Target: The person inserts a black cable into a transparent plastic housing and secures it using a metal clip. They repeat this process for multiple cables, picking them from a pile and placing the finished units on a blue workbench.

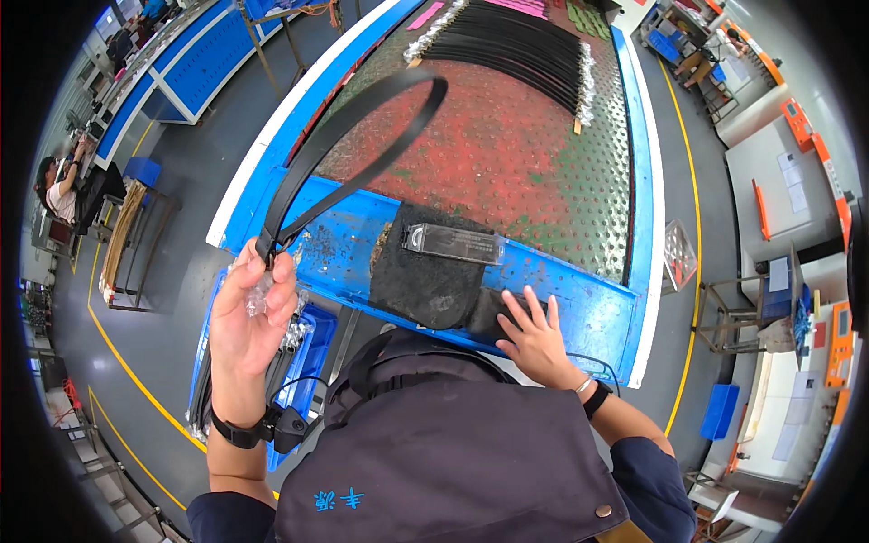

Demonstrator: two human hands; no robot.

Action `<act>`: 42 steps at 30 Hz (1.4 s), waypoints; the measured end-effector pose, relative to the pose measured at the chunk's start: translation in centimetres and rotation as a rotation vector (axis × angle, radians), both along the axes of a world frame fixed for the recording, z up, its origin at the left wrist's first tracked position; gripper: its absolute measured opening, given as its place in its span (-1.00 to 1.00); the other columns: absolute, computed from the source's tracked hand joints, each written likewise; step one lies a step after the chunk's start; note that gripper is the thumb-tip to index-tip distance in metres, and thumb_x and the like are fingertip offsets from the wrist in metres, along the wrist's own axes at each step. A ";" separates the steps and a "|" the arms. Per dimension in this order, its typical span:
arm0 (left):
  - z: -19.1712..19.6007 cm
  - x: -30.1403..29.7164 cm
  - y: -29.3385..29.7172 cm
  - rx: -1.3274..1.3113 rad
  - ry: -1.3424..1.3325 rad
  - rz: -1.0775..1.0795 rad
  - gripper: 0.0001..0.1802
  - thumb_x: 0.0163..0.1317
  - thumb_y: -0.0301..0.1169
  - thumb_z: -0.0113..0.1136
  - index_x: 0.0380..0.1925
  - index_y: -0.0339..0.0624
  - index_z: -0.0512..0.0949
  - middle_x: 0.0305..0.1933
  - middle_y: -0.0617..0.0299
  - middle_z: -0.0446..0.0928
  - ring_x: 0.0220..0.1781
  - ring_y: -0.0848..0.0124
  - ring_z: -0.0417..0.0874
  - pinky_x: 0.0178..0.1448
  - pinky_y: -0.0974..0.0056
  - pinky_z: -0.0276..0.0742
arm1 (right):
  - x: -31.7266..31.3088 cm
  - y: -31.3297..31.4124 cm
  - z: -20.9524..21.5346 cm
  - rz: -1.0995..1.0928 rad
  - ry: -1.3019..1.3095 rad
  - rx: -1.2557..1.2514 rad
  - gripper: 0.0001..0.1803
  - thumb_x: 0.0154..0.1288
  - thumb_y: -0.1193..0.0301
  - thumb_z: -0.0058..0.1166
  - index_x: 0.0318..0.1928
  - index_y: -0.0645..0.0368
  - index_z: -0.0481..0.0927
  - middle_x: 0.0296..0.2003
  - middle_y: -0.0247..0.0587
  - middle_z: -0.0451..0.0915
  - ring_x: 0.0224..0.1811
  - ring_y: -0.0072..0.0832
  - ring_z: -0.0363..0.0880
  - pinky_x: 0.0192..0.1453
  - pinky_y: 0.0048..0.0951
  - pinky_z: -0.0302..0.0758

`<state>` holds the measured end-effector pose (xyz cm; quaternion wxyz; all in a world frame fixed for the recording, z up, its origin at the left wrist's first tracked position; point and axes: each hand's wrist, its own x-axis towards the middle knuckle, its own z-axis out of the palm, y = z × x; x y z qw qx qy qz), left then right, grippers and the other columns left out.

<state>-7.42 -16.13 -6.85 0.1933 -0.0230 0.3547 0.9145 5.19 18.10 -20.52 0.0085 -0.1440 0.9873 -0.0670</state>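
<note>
My left hand (253, 308) is raised at the left of the bench, closed round the end of a black belt (312, 154). The belt loops up and over toward the far right. Clear plastic wrap shows below my fingers; any buckle is mostly hidden by them. My right hand (534, 339) rests flat with fingers spread on the blue bench edge (593, 317), beside a worn black mat (425, 285). On that mat lies a clear plastic case (457, 244) with a dark inside. Neither hand touches the case.
Many black belts (507, 45) with plastic-wrapped ends lie in a row on the far part of the studded red-green tabletop (507, 145). A blue crate (312, 335) with wrapped belts stands at my lower left. Another person (68, 185) sits far left.
</note>
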 end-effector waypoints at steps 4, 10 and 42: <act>1.0 1.0 0.5 -0.146 0.207 0.045 -0.83 0.04 -0.50 0.08 -0.32 -0.18 0.39 -0.41 0.15 0.45 -0.46 0.50 0.42 -0.48 0.49 0.31 | -0.8 0.8 0.4 0.020 0.001 -0.050 -0.63 0.07 0.21 0.14 -0.10 0.06 0.58 0.26 -0.22 0.20 0.37 -0.10 -0.05 0.31 0.22 -0.15; 4.0 2.7 1.3 -1.036 1.156 0.200 -0.84 -0.34 -0.63 0.06 -0.62 -0.25 0.49 -0.57 0.17 0.44 -0.61 0.36 0.44 -0.54 0.39 0.32 | -4.6 1.8 10.8 -0.179 0.545 -0.454 -0.77 0.25 0.34 -0.08 -0.20 0.14 0.60 -0.08 -0.13 0.49 0.22 -0.08 0.24 0.36 0.03 -0.11; 7.3 2.7 3.7 -0.886 1.779 -0.011 -0.87 -0.45 -0.51 0.15 -0.75 -0.17 0.44 -0.60 0.23 0.42 -0.73 0.44 0.30 -0.67 0.41 0.16 | -5.2 -4.0 22.0 0.662 0.589 -0.404 -0.62 0.38 0.05 -0.37 -0.29 -0.03 0.47 -0.18 -0.44 0.61 0.19 -0.26 0.30 0.38 0.18 -0.27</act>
